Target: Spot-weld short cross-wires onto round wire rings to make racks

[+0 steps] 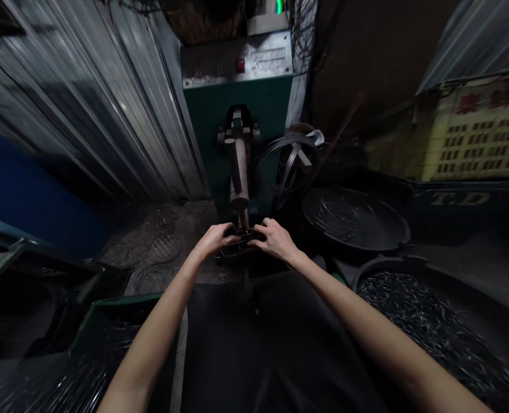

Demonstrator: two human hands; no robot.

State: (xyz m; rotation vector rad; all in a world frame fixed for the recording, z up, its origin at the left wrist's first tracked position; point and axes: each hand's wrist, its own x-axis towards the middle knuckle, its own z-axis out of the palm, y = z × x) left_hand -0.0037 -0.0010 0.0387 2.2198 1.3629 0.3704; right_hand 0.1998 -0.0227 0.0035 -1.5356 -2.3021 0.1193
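Note:
A small wire rack (237, 250) is held level between both hands, just below the rod-like tip of a green machine (258, 103). My left hand (218, 238) is closed on the rack's left side, with its fingertips near the machine's lower tip. On the right side, my right hand (275, 237) grips the same rack between thumb and fingers. The rack's thin wires are dark, and its far part is partly hidden by the fingers and the tip.
At the right are a round black tray (403, 232) with wire rings and a black tub (361, 275) of small metal pieces. Green bins (86, 321) stand at the lower left. Wire grids (163, 244) lie on the floor. A yellow crate (435, 137) is at the upper right.

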